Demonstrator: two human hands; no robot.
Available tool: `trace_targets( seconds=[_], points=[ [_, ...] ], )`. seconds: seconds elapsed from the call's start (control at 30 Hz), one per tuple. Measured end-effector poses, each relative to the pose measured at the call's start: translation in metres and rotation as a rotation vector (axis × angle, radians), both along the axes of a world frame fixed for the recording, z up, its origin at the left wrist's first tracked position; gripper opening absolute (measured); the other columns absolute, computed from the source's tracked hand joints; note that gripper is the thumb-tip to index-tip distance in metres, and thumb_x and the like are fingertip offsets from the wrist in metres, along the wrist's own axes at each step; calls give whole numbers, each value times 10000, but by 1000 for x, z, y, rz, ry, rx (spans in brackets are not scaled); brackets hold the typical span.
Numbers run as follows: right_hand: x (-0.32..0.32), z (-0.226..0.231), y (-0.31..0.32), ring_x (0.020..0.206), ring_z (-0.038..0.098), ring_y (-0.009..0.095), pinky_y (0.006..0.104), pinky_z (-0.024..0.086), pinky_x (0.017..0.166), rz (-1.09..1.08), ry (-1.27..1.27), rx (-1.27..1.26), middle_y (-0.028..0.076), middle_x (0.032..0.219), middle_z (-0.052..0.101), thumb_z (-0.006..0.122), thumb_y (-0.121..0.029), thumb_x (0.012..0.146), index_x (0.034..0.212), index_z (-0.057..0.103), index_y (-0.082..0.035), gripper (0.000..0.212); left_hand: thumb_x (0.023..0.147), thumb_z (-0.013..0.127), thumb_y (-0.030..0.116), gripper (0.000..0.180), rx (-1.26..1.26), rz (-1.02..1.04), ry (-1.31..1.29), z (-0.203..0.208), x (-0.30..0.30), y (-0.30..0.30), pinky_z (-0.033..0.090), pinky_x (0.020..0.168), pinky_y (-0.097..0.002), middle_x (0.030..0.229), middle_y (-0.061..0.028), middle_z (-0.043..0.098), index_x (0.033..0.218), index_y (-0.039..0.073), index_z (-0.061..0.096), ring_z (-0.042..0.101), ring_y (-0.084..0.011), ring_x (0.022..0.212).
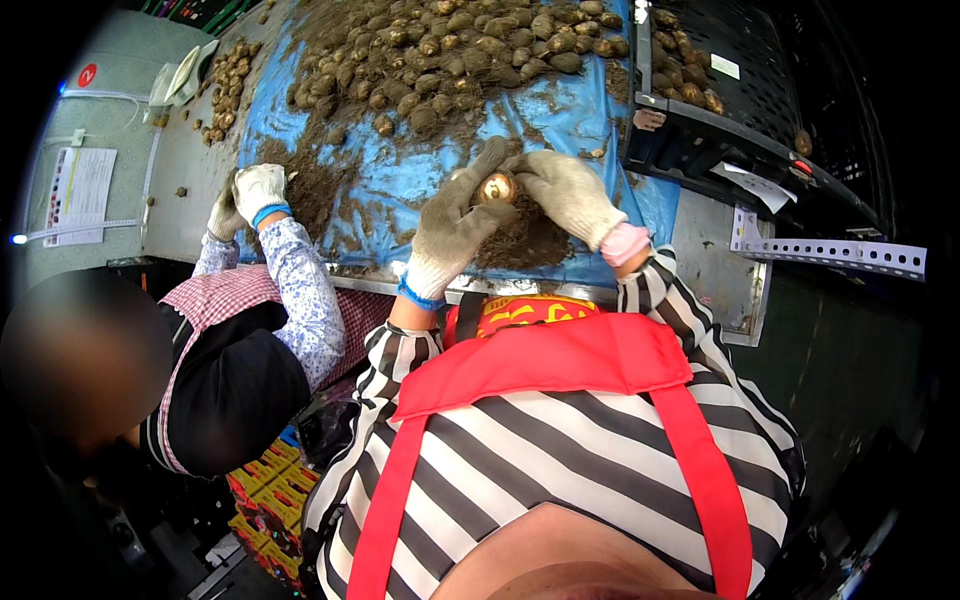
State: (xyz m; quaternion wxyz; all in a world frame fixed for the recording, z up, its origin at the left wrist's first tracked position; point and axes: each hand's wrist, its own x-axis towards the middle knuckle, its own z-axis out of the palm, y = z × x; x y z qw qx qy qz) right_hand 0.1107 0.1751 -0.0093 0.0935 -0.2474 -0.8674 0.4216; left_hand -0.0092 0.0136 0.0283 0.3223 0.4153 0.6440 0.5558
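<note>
Left hand (452,218), gloved: fingers and thumb close around one tuber (497,188), pale face up, over the blue sheet (385,215). Grip should be firm, leaving that face exposed. Right hand (570,195), gloved: half-curled beside the tuber; any hold cannot be told. Its fingertips should clear the left thumb. Count, left to right: one small heap (230,82); two co-worker's hands (258,188); one large heap (430,60), tubers uncountable; at least one black crate (760,90).
</note>
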Motion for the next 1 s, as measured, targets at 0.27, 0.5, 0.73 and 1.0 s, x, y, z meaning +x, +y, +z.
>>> trace_targets(
  seconds=[0.27,0.5,0.73,1.0],
  points=[
    [16,21,-24,1131,649,297,396,503,982,-23,401,-159,138,1143,672,790,-316,860,1284,676,-69,503,1113,333,479,656,-19,52,97,-21,-8,-1,548,989,-349,1400,-193,604,1507,-33,449,617,-260,1269],
    [11,17,-29,1128,628,348,406,497,979,-24,487,-245,153,1196,668,797,-277,834,1268,681,-74,493,1061,497,518,719,58,96,-270,-20,-11,-4,608,915,-367,1303,-173,650,1484,-62,443,680,-244,1149],
    [14,15,-19,1074,648,368,435,513,940,35,319,-73,159,1151,686,776,-225,836,1228,696,-78,426,976,688,361,672,107,9,-544,-19,-9,-3,580,982,-370,1326,-196,637,1412,-111,492,661,-276,1179],
    [13,22,-23,974,655,372,467,513,860,109,163,313,157,973,681,739,-243,859,998,715,-63,229,917,760,283,582,-217,185,110,-16,-11,1,523,997,-321,1323,-129,667,1343,-75,588,651,-220,1181]
  ],
)
